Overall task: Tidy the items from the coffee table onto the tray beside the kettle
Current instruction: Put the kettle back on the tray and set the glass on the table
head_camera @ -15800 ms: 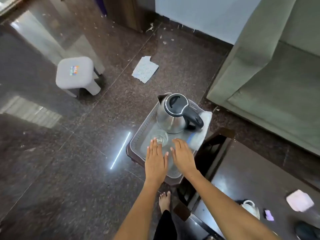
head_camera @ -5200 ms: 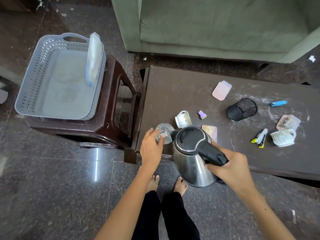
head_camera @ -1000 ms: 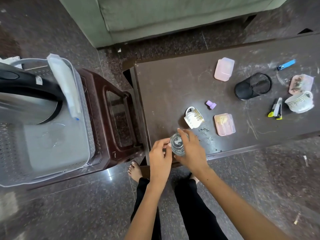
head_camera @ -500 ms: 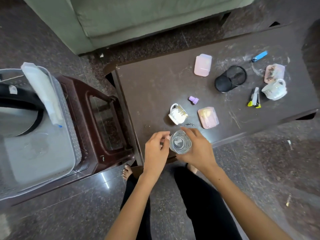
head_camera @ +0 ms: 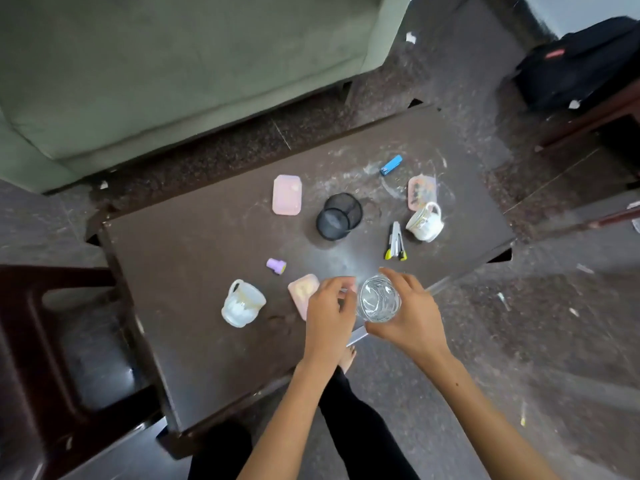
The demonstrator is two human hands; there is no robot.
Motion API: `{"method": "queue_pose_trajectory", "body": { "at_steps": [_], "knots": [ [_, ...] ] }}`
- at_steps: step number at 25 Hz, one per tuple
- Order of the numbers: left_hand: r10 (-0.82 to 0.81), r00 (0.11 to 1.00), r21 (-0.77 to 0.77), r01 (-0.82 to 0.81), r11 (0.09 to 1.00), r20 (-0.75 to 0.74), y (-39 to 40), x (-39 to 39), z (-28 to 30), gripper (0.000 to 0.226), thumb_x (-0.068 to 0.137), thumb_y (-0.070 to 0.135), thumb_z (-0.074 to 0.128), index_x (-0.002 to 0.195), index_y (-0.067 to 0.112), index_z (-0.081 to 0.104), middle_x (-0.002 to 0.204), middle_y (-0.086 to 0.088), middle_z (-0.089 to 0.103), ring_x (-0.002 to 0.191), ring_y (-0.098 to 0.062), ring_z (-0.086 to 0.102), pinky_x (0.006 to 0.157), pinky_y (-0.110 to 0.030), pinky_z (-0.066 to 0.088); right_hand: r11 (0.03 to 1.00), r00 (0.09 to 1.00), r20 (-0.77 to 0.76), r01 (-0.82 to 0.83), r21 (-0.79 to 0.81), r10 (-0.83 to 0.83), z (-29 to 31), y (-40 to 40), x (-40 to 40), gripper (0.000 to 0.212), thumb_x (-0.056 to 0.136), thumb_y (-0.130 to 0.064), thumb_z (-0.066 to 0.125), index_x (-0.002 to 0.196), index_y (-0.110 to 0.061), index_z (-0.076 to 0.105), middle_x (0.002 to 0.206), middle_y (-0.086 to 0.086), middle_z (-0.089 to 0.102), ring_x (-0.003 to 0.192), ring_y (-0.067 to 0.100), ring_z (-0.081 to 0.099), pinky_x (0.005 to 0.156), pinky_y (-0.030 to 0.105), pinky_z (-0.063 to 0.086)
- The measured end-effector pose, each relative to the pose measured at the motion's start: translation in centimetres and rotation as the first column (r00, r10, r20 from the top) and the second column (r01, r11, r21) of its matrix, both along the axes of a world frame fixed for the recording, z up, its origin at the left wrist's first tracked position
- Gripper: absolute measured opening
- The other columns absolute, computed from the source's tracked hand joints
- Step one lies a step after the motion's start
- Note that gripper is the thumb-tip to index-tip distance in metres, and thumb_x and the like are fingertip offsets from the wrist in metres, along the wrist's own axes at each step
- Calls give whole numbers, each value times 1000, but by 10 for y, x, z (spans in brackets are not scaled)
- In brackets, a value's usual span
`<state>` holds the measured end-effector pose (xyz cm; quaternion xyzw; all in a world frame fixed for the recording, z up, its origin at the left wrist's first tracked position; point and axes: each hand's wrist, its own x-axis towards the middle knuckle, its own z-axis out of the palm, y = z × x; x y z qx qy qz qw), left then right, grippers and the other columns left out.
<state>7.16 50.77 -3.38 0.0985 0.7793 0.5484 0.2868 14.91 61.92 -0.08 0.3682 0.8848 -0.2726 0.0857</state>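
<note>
A clear drinking glass (head_camera: 379, 299) is over the front edge of the dark coffee table (head_camera: 207, 237), and my right hand (head_camera: 412, 317) grips it from the right side. My left hand (head_camera: 329, 306) is just left of the glass with its fingers loosely curled and a small gap to it. On the table lie a white cup (head_camera: 242, 303), a pink lid (head_camera: 303, 289), a small purple piece (head_camera: 276, 265), another pink lid (head_camera: 286, 194), a black mesh holder (head_camera: 337, 218), a second white cup (head_camera: 425, 221) and a blue clip (head_camera: 391, 165). The tray and kettle are out of view.
A dark brown stool (head_camera: 52, 341) stands left of the table. A green sofa (head_camera: 173, 64) lies behind it and a black bag (head_camera: 581, 60) sits at the far right. A yellow-and-black stapler (head_camera: 396, 241) and a patterned pink lid (head_camera: 420, 192) lie near the second cup.
The view has swung right, so the tray and kettle have left the frame. The glass has moved right along the table's front edge in my right hand, and my left hand has come off it.
</note>
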Motion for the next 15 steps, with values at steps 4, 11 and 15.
{"method": "queue_pose_trajectory", "body": {
  "at_steps": [4, 11, 15],
  "knots": [
    [-15, 1000, -8, 15, 1000, -6, 75, -1, -12, 16, 92, 15, 54, 101, 16, 67, 92, 12, 63, 80, 0, 61, 77, -29, 53, 1000, 1000, -26, 12, 7, -12, -5, 73, -14, 82, 51, -29, 78, 127, -28, 49, 124, -4, 55, 98, 21, 63, 76, 33, 52],
    [132, 991, -22, -132, 991, -3, 133, -19, -21, 20, 91, 12, 54, 103, 21, 67, 92, 18, 63, 83, 0, 63, 74, -20, 51, 993, 993, 0, -119, 21, 119, -21, 158, -61, 90, 51, -30, 82, 132, -26, 44, 126, -1, 53, 104, 22, 59, 81, 34, 49],
    [223, 974, -64, -220, 973, 39, 143, -30, -33, 20, 91, 10, 55, 103, 19, 68, 93, 15, 63, 82, 1, 63, 69, -9, 45, 977, 977, -3, -211, -13, 211, -46, 183, -101, 93, 52, -30, 82, 135, -23, 42, 129, 2, 50, 111, 22, 55, 82, 35, 50]
  ]
}}
